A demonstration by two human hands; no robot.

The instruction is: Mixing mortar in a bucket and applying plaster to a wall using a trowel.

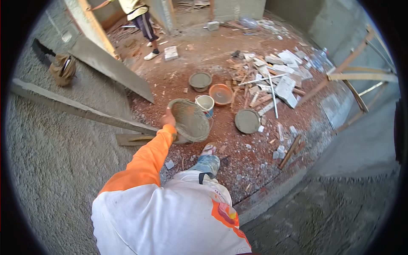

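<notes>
My left hand [167, 117], below an orange sleeve, is closed on the rim of a mortar-coated bucket [189, 120], which is tilted and shows wet grey mortar inside. Just beyond it stand a white bucket [205, 103], an orange basin [221, 93] and a round container of grey mortar [200, 80]. Another mortar-filled container [247, 121] sits to the right on the red soil. A long mortar-stained straightedge [68, 105] runs behind my left hand along the rough plastered wall [55, 170]. My right hand is not visible.
A co-worker [142, 25] stands at upper left beside a wooden frame. A rubble pile [284, 87] lies right, near leaning timbers [350, 72]. A board [110, 68] and a trowel with a brown bag [61, 68] are on the left. A concrete ledge [272, 199] crosses lower right.
</notes>
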